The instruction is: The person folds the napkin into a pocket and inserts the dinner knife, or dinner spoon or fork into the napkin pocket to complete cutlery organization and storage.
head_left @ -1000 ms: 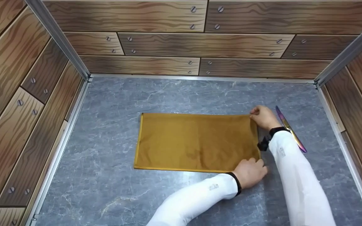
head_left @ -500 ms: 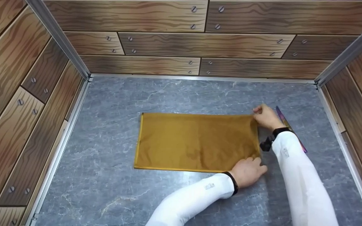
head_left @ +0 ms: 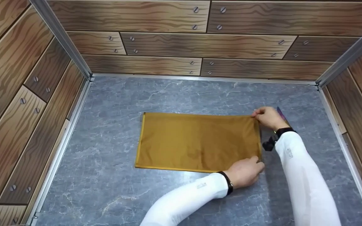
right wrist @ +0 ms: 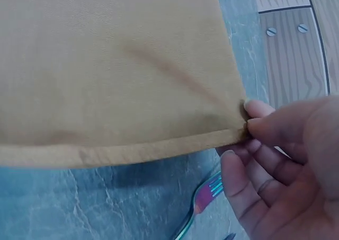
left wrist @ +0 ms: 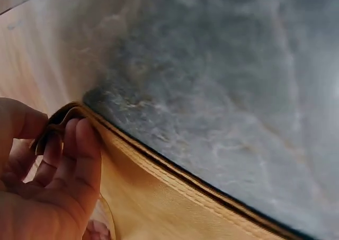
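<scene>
A mustard-yellow folded cloth (head_left: 184,141) lies lengthwise on the grey marbled surface. At its near right corner my left hand (head_left: 245,172) pinches the hem; the left wrist view shows the fingers (left wrist: 85,155) and thumb around the stacked layers of the cloth (left wrist: 159,197). The far right corner is pinched by my right hand (head_left: 269,118), between thumb and fingertips (right wrist: 256,126) in the right wrist view. There the hemmed end of the cloth (right wrist: 116,91) bows a little and casts a shadow beneath.
An iridescent fork (right wrist: 204,195) lies below the right hand in the right wrist view. In the head view a purple tip of cutlery (head_left: 282,115) shows beyond that hand, the remainder mostly hidden by the wrist. Wood-patterned walls (head_left: 200,45) with metal frame strips border the surface.
The left hand has shifted slightly left along the near edge. My right hand has moved slightly right, its wrist now covering most of the cutlery. The cloth stays nearly in place.
</scene>
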Demonstrator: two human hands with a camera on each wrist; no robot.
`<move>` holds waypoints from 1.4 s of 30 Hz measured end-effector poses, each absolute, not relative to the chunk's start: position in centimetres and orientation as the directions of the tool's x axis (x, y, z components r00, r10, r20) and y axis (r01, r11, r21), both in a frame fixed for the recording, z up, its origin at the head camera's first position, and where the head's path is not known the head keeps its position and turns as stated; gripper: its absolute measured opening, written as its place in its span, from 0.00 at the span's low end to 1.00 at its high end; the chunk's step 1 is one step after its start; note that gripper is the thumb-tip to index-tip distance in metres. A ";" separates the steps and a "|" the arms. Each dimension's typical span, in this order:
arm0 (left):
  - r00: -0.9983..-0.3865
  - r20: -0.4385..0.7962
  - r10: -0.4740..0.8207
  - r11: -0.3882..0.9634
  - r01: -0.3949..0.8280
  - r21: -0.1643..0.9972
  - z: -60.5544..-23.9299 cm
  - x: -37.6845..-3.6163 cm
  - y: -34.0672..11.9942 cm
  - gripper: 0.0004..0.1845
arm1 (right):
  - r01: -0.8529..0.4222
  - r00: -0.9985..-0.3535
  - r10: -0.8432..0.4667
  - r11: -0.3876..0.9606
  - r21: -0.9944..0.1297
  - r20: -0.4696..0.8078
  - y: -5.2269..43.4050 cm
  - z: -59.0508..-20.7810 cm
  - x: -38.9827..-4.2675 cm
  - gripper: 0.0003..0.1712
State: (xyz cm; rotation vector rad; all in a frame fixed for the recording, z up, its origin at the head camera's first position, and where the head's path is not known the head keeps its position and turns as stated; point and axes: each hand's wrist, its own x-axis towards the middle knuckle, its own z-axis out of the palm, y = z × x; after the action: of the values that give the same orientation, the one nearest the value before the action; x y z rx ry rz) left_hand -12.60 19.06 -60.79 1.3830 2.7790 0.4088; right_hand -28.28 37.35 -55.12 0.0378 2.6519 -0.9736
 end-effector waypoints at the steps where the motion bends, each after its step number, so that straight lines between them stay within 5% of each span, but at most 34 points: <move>1: -0.610 0.101 0.786 0.568 0.777 0.273 -60.7 -12.6 18.7 0.05 | 0.143 -0.944 -0.082 0.771 -0.621 -0.318 37.4 -55.0 -28.2 0.18; 13: -0.647 0.192 0.738 0.459 0.690 0.560 -58.3 -12.8 15.9 0.08 | 0.096 -0.920 -0.187 0.746 -0.660 -0.345 39.2 -54.2 -27.6 0.20; 26: -0.692 0.267 0.671 0.336 0.604 0.722 -55.4 -12.1 17.7 0.18 | 0.165 -0.960 -0.101 0.552 -0.817 -0.263 41.9 -53.4 -26.5 0.22; 30: -0.688 0.284 0.668 0.294 0.595 0.748 -54.7 -11.6 18.4 0.14 | 0.187 -0.971 -0.066 0.383 -0.905 -0.229 42.7 -53.1 -26.0 0.16; 37: -0.689 0.338 0.642 0.167 0.556 0.814 -53.5 -10.4 19.3 0.10 | 0.095 -0.978 -0.198 -0.182 -0.979 -0.058 43.8 -51.9 -25.5 0.12; 42: -0.704 0.356 0.615 0.095 0.514 0.852 -52.6 -9.8 19.0 0.12 | 0.057 -0.965 -0.262 -0.304 -0.951 0.025 43.9 -50.3 -25.3 0.15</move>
State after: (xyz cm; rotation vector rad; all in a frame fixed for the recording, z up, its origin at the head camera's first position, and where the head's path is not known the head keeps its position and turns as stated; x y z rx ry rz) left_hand -9.81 18.98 -52.63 1.1675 2.2555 1.6909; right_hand -25.31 43.92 -50.34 -0.2602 1.7195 -2.3731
